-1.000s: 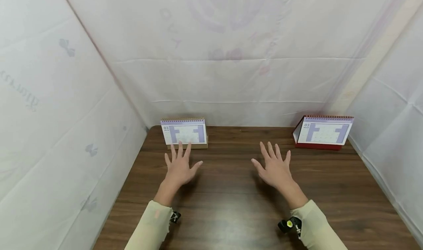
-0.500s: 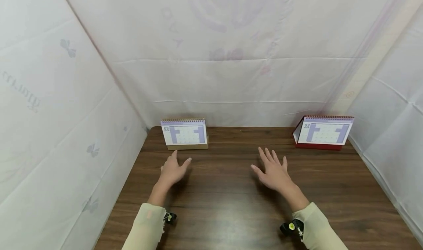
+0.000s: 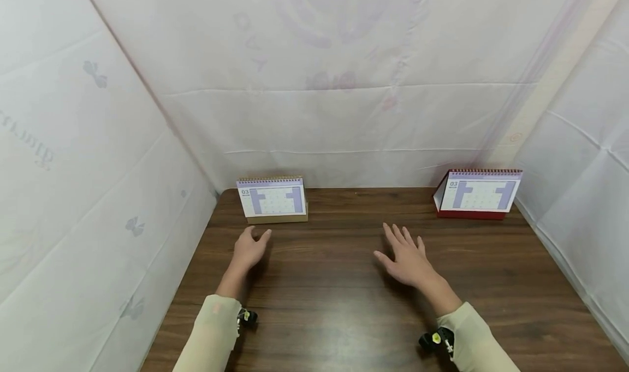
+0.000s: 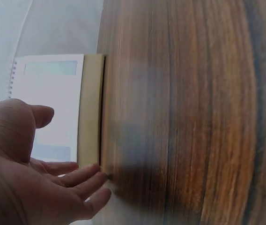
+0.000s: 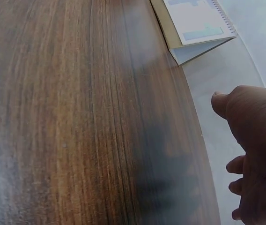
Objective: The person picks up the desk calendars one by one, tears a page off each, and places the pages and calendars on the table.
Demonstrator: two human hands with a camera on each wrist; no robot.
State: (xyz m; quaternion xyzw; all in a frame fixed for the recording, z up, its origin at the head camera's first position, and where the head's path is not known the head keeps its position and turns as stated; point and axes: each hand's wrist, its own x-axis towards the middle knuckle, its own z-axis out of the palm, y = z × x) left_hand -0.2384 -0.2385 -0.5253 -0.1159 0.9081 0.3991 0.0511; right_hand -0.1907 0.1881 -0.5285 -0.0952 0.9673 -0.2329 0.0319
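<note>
Two spiral-bound desk calendars stand at the table's back edge. The left desk calendar (image 3: 272, 198) has a tan base, and its page reads 03. A red base carries the right desk calendar (image 3: 480, 192). My left hand (image 3: 249, 250) is just in front of the tan calendar, its thumb apart from fingers that bend downward. Seen in the left wrist view, the left hand (image 4: 39, 173) holds nothing, and its fingers overlap the lower corner of the calendar (image 4: 90, 112). My right hand (image 3: 408, 260) is spread over the table between the calendars, nearer the red one, holding nothing.
The brown wood-grain table (image 3: 334, 284) has a rounded back left corner. White printed cloth (image 3: 314, 120) hangs as walls behind and on both sides. A small black camera (image 3: 248, 318) sits at the left cuff, another camera (image 3: 429, 340) at the right.
My left hand has drawn back and left from over the tan calendar's base, and its fingers have bent from straight and spread. The right hand has shifted back slightly. Both calendars stay put.
</note>
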